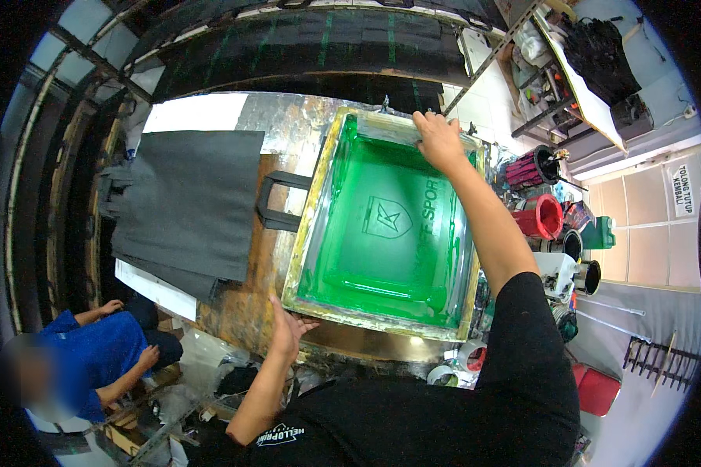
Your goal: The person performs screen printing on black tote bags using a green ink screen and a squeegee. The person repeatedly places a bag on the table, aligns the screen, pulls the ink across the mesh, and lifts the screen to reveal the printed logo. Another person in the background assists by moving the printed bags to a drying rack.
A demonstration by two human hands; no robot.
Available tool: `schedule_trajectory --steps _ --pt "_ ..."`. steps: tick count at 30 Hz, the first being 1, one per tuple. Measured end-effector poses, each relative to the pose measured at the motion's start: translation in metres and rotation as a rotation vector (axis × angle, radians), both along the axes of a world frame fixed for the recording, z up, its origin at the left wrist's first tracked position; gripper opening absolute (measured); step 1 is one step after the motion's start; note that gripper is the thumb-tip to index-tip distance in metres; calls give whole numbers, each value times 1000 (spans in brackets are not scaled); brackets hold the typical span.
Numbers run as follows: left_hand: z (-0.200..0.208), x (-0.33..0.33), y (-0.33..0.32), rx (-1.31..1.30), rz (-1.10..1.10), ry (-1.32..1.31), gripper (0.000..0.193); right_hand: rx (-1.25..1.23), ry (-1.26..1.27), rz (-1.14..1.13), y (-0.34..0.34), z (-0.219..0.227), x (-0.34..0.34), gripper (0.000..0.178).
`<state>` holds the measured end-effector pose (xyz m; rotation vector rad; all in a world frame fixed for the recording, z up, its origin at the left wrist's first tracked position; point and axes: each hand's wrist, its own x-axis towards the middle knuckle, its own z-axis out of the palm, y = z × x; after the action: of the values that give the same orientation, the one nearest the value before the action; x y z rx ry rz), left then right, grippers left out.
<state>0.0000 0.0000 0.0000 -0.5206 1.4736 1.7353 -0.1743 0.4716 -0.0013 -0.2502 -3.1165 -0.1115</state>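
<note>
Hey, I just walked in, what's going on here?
Someone in a black shirt works barehanded at a green silkscreen over a worktable. The right hand is on its far rim; the left hand is open at its near left corner, contact unclear. A black loop handle sticks out past the silkscreen's left edge, dark grey fabric lying further left. Another person in blue sits nearby.

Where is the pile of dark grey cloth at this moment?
In the head view, the cloth pile lies on the table, left of the green screen, beside the black handle.
</note>
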Motion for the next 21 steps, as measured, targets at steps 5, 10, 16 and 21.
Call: schedule_trajectory --steps 5,10,16,21 --pt "-1 0 -2 -23 57 29 107 79 142 -8 -9 -38 -3 59" --pt "-5 7 -3 -23 49 17 110 13 135 -32 -24 -29 20 41" --pt "-8 2 -9 21 67 60 107 30 97 -42 -98 -9 93 43" --pt "-27 0 -15 174 -66 47 108 17 172 -13 -175 8 207 39"
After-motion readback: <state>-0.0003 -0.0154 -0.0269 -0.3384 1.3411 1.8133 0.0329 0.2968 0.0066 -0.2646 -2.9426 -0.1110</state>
